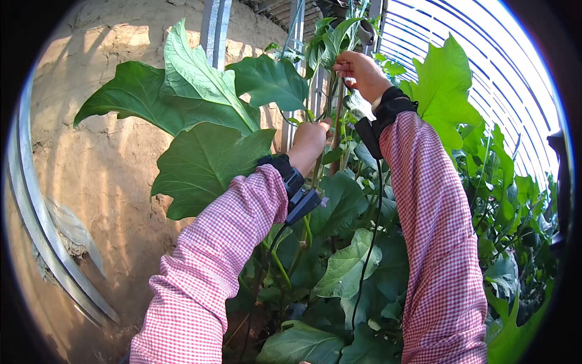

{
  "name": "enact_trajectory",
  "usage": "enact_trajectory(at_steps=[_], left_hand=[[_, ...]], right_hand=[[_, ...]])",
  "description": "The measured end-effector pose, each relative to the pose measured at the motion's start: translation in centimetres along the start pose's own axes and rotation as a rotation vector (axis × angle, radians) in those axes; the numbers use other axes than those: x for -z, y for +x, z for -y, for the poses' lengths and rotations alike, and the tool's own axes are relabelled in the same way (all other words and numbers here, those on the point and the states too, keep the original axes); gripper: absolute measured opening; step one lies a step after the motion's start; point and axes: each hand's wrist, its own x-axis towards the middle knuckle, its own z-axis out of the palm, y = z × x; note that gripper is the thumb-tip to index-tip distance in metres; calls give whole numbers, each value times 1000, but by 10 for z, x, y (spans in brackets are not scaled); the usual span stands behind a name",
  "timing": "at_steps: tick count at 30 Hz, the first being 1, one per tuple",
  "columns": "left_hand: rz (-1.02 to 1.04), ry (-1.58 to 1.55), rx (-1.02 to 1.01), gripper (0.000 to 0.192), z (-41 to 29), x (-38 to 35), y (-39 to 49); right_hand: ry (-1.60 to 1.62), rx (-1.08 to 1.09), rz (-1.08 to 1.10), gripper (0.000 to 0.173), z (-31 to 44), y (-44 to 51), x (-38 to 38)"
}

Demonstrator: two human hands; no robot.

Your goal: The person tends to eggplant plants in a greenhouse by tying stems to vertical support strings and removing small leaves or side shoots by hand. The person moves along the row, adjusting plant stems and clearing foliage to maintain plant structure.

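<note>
Both hands reach up into a tall, broad-leaved plant, with checked sleeves and black wrist straps on both arms. My left hand (pixel 310 140) is at the plant's stems, fingers curled near a thin stem; its fingertips are partly hidden. Higher and to the right, my right hand (pixel 361 73) has its fingers bent at the edge of an upper leaf (pixel 337 43), beside the upright stems. Whether either hand grips a stem or leaf cannot be told. Large green leaves (pixel 209 159) spread left of my left hand, and a small pale purple flower (pixel 324 201) shows below it.
An earthen wall (pixel 104 168) rises on the left, with curved metal bars (pixel 50 236) before it. A metal post (pixel 215 34) stands behind the leaves. Dense plants (pixel 504 195) fill the right under a ribbed translucent roof (pixel 473 50). Black cables (pixel 372 245) hang from both wrist devices.
</note>
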Motion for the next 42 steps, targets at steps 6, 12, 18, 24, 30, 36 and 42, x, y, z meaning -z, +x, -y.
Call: enact_trajectory(at_steps=[6, 12, 18, 24, 30, 36, 42], left_hand=[[-49, 18, 7, 39, -3, 9, 7], [-19, 113, -125, 46, 0, 10, 7], [90, 87, -52, 44, -5, 9, 5], [128, 19, -49, 40, -13, 10, -9], [170, -64, -89, 24, -15, 1, -19], [156, -41, -111, 20, -17, -8, -26], [162, 27, -157, 27, -15, -6, -26]], right_hand=[[-213, 305, -217, 31, -14, -1, -7], [-1366, 585, -482, 39, -22, -32, 14], [-1141, 553, -385, 57, -9, -15, 28], [-1386, 295, -554, 27, 3, -35, 29], [-1412, 351, -570, 23, 26, -78, 42], [-1352, 920, -120, 26, 15, -74, 2], [-1631, 871, -70, 9, 1, -53, -1]])
